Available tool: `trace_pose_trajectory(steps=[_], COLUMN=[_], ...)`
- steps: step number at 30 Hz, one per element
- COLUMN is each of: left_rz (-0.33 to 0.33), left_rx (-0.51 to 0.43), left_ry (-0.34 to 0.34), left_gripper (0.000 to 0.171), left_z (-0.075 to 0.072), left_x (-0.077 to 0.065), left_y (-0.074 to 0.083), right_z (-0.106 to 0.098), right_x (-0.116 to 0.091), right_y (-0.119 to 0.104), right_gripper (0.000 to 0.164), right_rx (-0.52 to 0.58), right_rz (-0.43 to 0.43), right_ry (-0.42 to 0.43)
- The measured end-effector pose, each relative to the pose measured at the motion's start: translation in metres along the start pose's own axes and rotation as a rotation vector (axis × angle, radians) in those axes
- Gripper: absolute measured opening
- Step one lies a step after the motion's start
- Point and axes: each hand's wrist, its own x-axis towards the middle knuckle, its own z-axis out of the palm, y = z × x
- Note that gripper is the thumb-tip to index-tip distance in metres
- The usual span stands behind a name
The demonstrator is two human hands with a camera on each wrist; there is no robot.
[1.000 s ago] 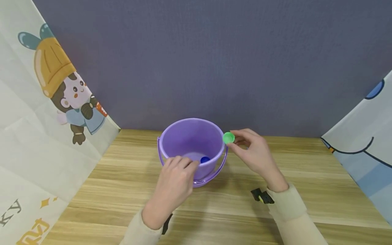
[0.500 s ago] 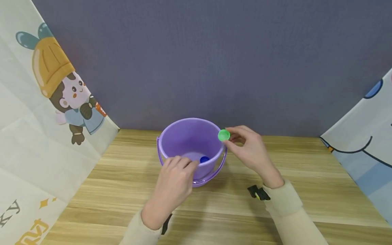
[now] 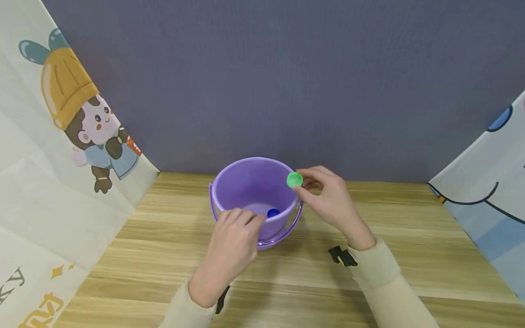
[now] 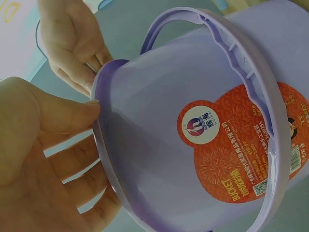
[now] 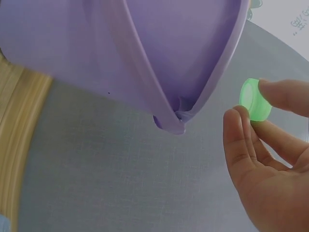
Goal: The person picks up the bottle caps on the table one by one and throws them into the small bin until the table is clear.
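Note:
A purple bucket (image 3: 254, 182) stands upright on the wooden table, its handle hanging down at the front. My left hand (image 3: 235, 237) grips the bucket's near rim; in the left wrist view the thumb lies outside the wall and the fingers reach over the edge. Between thumb and fingers, my right hand (image 3: 328, 196) pinches a green bottle cap (image 3: 295, 180) just above the bucket's right rim. The right wrist view shows the green cap (image 5: 255, 100) apart from the rim. Inside the bucket lies a small blue object (image 3: 273, 212), partly hidden by the near rim, perhaps another cap.
Behind the bucket rises a grey-blue panel (image 3: 262, 82). Printed white sheets border the wooden table (image 3: 164, 259) on the left (image 3: 61, 191) and right. On the bucket's front is a red label (image 4: 231, 159).
My right hand has moved a little left and up, bringing the green bottle cap from beside the bucket to above its right rim. The left hand stays on the rim.

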Motion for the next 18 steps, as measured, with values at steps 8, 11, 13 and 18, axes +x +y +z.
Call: trace_pose_trajectory(steps=[8, 11, 13, 18], left_rz=[0.000, -0.001, -0.001, -0.002], left_rx=[-0.004, -0.002, -0.001, -0.002], left_ry=[-0.005, -0.010, -0.013, -0.016], left_gripper=[0.022, 0.022, 0.023, 0.023], left_z=[0.000, 0.000, -0.001, 0.000], left_x=[0.000, 0.000, 0.000, 0.000], left_y=[0.000, 0.000, 0.000, 0.000], right_z=[0.005, 0.007, 0.008, 0.011], right_x=[0.003, 0.003, 0.004, 0.006], right_y=[-0.002, -0.002, -0.003, -0.007], right_gripper=[0.034, 0.034, 0.034, 0.034], right_rx=[-0.006, -0.007, -0.008, -0.002], right_rz=[-0.013, -0.022, -0.026, -0.026], right_ry=[-0.010, -0.011, -0.011, -0.016])
